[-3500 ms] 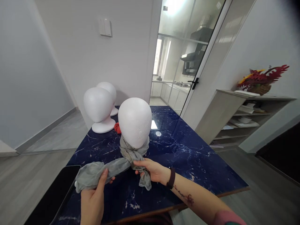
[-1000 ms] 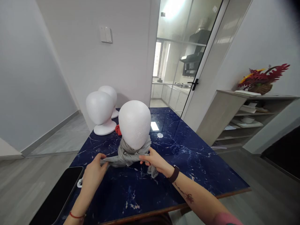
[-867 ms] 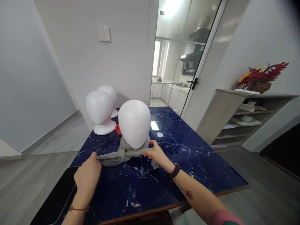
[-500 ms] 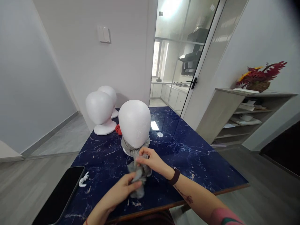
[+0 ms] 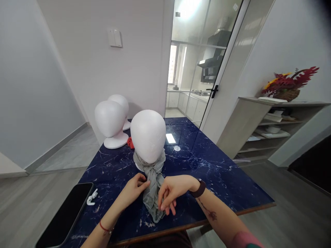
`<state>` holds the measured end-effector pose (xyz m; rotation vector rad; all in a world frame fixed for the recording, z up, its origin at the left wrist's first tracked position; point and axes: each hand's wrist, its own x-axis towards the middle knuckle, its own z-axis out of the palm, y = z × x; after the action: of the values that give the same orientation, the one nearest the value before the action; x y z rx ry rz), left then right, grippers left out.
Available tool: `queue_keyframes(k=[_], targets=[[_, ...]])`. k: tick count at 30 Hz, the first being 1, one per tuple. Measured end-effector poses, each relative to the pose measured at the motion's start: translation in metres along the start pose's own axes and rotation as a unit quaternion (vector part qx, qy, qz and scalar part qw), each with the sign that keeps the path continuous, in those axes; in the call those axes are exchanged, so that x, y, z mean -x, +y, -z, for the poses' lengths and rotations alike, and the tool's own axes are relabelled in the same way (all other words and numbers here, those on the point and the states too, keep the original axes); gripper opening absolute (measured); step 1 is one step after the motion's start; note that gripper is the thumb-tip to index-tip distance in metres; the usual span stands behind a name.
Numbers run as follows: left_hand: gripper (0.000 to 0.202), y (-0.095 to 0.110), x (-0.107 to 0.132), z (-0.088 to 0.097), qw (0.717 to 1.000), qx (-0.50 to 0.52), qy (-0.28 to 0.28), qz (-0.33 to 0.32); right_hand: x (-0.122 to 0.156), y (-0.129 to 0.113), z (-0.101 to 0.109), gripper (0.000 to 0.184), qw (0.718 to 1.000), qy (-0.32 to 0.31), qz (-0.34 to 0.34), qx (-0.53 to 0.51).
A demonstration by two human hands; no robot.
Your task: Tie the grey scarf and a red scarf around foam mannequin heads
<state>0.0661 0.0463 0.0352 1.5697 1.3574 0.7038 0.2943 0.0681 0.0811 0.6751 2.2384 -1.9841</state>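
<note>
A white foam mannequin head (image 5: 148, 134) stands upright on the table, wearing a thin grey scarf (image 5: 154, 193) knotted at the front of its neck. The scarf's tails hang down and spread over the tabletop towards me. My left hand (image 5: 134, 188) is at the scarf's left edge just below the knot, thumb and forefinger closed on the cloth. Lower down on the other side, my right hand (image 5: 176, 193) bends downward, its thumb and forefinger together at the tail's right edge and its other fingers loose. The right fingers partly cover the cloth.
Two more white foam heads (image 5: 110, 119) stand at the back left, with a red cloth item (image 5: 130, 142) beside them. A black phone (image 5: 66, 215) and white earbuds (image 5: 92, 197) lie at the left of the blue marbled table (image 5: 207, 179). A small white disc (image 5: 177, 148) lies farther back.
The bunched scarf ends now hang flatter below a visible knot. My left hand has moved up and left towards the knot; my right hand has moved down and right from it.
</note>
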Motion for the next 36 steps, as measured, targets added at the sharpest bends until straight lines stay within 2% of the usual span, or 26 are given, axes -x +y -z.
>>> queue_keyframes(k=[1, 2, 3, 4, 5, 6, 7, 8, 11, 13, 15, 18, 20, 23, 25, 27, 29, 31, 34, 36], targets=[[0.032, 0.001, -0.001, 0.002, 0.999, -0.04, -0.012, -0.006, 0.003, 0.002, 0.006, 0.027, 0.999, 0.029, -0.019, 0.014], [0.027, 0.003, -0.003, 0.007, 0.996, -0.088, -0.004, -0.007, 0.005, 0.006, 0.013, 0.024, 0.992, 0.108, -0.04, 0.046], [0.023, 0.004, -0.005, 0.015, 0.99, -0.138, 0.026, -0.003, 0.006, 0.012, 0.022, 0.022, 0.967, 0.226, -0.064, 0.097], [0.022, 0.006, -0.009, 0.025, 0.98, -0.186, 0.076, 0.003, 0.006, 0.02, 0.03, 0.019, 0.917, 0.354, -0.091, 0.159], [0.025, 0.007, -0.015, 0.036, 0.965, -0.227, 0.132, 0.003, 0.004, 0.028, 0.038, 0.018, 0.852, 0.459, -0.116, 0.224], [0.031, 0.008, -0.023, 0.045, 0.952, -0.254, 0.172, 0.002, 0.0, 0.037, 0.045, 0.021, 0.791, 0.526, -0.133, 0.281], [0.037, 0.008, -0.032, 0.051, 0.947, -0.26, 0.191, -0.003, -0.006, 0.046, 0.049, 0.026, 0.751, 0.556, -0.143, 0.326], [0.04, 0.008, -0.042, 0.055, 0.948, -0.251, 0.198, -0.008, -0.013, 0.054, 0.051, 0.03, 0.736, 0.557, -0.145, 0.356], [0.036, 0.004, -0.07, 0.049, 0.967, -0.178, 0.176, -0.048, -0.04, 0.07, 0.046, 0.036, 0.738, 0.526, -0.14, 0.399], [0.032, -0.001, -0.079, 0.038, 0.974, -0.126, 0.175, -0.065, -0.056, 0.075, 0.038, 0.039, 0.722, 0.538, -0.145, 0.409], [0.031, -0.006, -0.081, 0.028, 0.974, -0.096, 0.194, -0.065, -0.066, 0.076, 0.034, 0.039, 0.712, 0.562, -0.148, 0.394], [0.036, -0.009, -0.077, 0.022, 0.97, -0.07, 0.221, -0.067, -0.069, 0.074, 0.033, 0.032, 0.722, 0.6, -0.115, 0.326], [0.041, -0.005, -0.075, 0.023, 0.967, -0.045, 0.241, -0.072, -0.068, 0.07, 0.034, 0.029, 0.737, 0.631, -0.053, 0.237], [0.044, 0.012, -0.079, 0.024, 0.963, -0.024, 0.254, -0.091, -0.067, 0.062, 0.034, 0.036, 0.765, 0.641, 0.052, -0.016], [0.043, 0.026, -0.088, 0.023, 0.963, -0.015, 0.244, -0.11, -0.066, 0.059, 0.035, 0.049, 0.757, 0.616, 0.102, -0.194], [0.043, 0.041, -0.101, 0.017, 0.967, -0.003, 0.222, -0.128, -0.062, 0.059, 0.041, 0.055, 0.723, 0.613, 0.131, -0.289], [0.045, 0.051, -0.116, 0.007, 0.968, 0.022, 0.2, -0.15, -0.053, 0.064, 0.055, 0.049, 0.7, 0.636, 0.137, -0.293], [0.048, 0.056, -0.129, -0.006, 0.965, 0.046, 0.203, -0.16, -0.039, 0.072, 0.077, 0.04, 0.694, 0.66, 0.131, -0.257], [0.051, 0.049, -0.142, -0.029, 0.96, 0.03, 0.224, -0.163, -0.012, 0.087, 0.127, 0.033, 0.686, 0.687, 0.127, -0.203], [0.048, 0.038, -0.148, -0.043, 0.961, 0.008, 0.207, -0.181, 0.005, 0.098, 0.166, 0.03, 0.681, 0.706, 0.12, -0.149]])
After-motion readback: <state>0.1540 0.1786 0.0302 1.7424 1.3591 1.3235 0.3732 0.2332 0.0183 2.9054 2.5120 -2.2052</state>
